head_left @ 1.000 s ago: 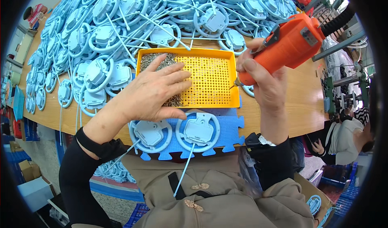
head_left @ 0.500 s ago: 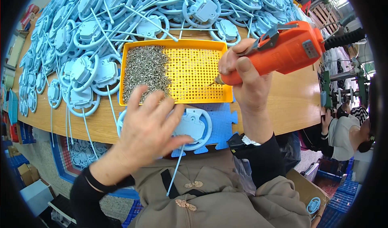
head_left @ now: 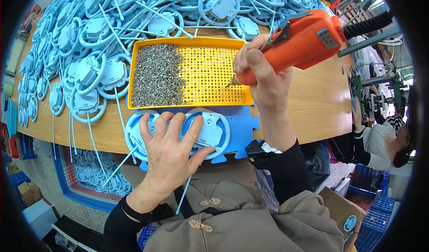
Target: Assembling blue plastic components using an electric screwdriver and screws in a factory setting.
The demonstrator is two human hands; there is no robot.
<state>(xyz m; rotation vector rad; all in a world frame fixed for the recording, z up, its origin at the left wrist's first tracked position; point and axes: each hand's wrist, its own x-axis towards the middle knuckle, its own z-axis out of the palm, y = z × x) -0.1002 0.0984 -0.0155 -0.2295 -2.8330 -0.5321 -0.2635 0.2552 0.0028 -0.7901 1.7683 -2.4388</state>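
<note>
My right hand (head_left: 268, 73) is wrapped round an orange electric screwdriver (head_left: 299, 42). The tool's bit points down at the right part of a yellow perforated tray (head_left: 214, 102); contact with a screw is too small to make out. A heap of small silver screws (head_left: 156, 75) fills the tray's left side, and single screws sit in its holes. My left hand (head_left: 172, 149) lies with fingers spread over two light blue ring-shaped plastic parts, the right one (head_left: 210, 133) and the left one (head_left: 136, 133), partly hiding both. They rest on a blue foam mat (head_left: 243, 129).
A big pile of similar light blue parts (head_left: 221, 8) covers the table's (head_left: 319, 104) far and left sides, with thin rods sticking out. More lie in a blue-rimmed crate (head_left: 73, 185) below. Another person (head_left: 380, 142) sits at the right beside machinery.
My left hand has come down onto the parts, and the left part now shows plainly beside the right one. My right hand and the screwdriver have shifted slightly left; the bit stays over the tray.
</note>
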